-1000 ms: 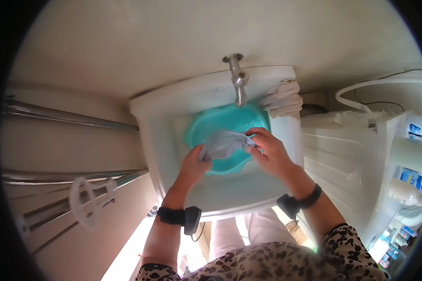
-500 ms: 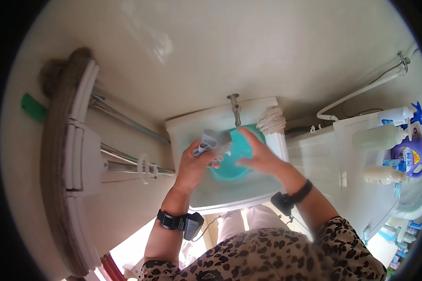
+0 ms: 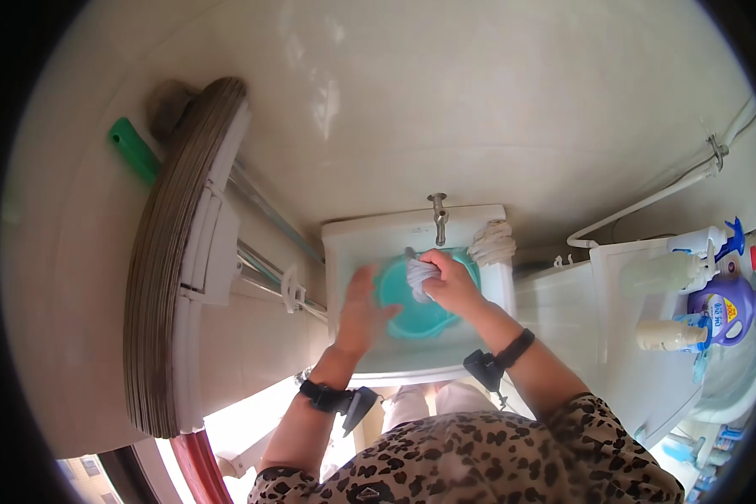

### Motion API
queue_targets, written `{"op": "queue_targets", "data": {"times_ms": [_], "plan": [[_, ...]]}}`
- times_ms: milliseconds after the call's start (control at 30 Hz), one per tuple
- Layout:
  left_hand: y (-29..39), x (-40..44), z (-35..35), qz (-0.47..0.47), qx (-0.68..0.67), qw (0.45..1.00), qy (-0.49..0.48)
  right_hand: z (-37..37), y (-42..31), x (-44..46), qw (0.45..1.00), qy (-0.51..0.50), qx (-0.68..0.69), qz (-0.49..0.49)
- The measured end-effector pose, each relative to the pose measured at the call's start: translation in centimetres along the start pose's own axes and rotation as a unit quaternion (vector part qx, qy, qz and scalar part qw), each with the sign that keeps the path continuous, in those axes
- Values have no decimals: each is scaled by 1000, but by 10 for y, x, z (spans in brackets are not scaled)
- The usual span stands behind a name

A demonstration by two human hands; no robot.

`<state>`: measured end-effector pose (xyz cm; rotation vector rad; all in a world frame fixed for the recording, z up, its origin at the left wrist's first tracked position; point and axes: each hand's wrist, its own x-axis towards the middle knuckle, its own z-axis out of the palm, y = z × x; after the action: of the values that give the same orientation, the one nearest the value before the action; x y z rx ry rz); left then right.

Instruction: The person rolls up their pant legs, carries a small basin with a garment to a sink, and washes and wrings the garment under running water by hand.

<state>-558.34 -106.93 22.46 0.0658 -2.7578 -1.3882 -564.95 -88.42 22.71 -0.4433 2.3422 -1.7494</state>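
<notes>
A bunched grey-blue cloth [image 3: 420, 277] hangs over a turquoise basin [image 3: 416, 321] that stands in a white sink [image 3: 353, 237]. My right hand [image 3: 449, 284] is closed round the cloth. To the left of it, my left hand [image 3: 361, 312] is off the cloth, with thumb and fingers apart and somewhat blurred. A metal tap [image 3: 439, 220] sticks out of the wall just behind the basin. On the sink's back right corner lies a crumpled pale cloth [image 3: 492, 244].
Bottles, among them a purple jug [image 3: 721, 311] and a cream bottle [image 3: 670, 334], stand on the white surface at right. A folded slatted panel [image 3: 181, 269] and metal rails [image 3: 269, 210] are on the left. A green handle [image 3: 133, 149] shows behind the panel.
The cloth has passed from my left hand to my right, which has closed on it. My left hand has let go and moved away. The view has shifted, showing more wall.
</notes>
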Motion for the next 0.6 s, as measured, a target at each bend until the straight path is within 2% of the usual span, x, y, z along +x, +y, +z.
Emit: {"op": "queue_targets", "data": {"times_ms": [100, 133, 200, 300, 333, 433, 500, 533, 567, 600], "plan": [[34, 10, 14, 25, -64, 997, -47, 6, -5, 0, 996, 42, 0, -76], [29, 14, 25, 72, -39, 997, -1, 9, -9, -2, 996, 15, 92, 8], [48, 19, 9, -19, -128, 991, -33, 11, -22, -8, 946, -37, 271, 174], [45, 24, -8, -120, -290, 946, -77, -22, -28, 0, 898, -48, 405, 167], [42, 24, -11, -147, -347, 922, -89, -28, -7, -2, 935, 5, 335, 117], [55, 28, -16, -189, -514, 828, -117, -9, 24, -6, 794, -9, 514, 326], [58, 31, -10, -192, -521, 823, -119, 4, -30, -26, 844, -66, 468, 254], [58, 30, -7, -196, -525, 820, -119, 13, -14, -23, 769, -106, 562, 286], [55, 31, -6, -212, -474, 847, -113, 18, -12, -22, 680, -143, 646, 315], [52, 32, -5, -227, -422, 871, -107, 18, -16, -23, 673, -146, 654, 314]]}}
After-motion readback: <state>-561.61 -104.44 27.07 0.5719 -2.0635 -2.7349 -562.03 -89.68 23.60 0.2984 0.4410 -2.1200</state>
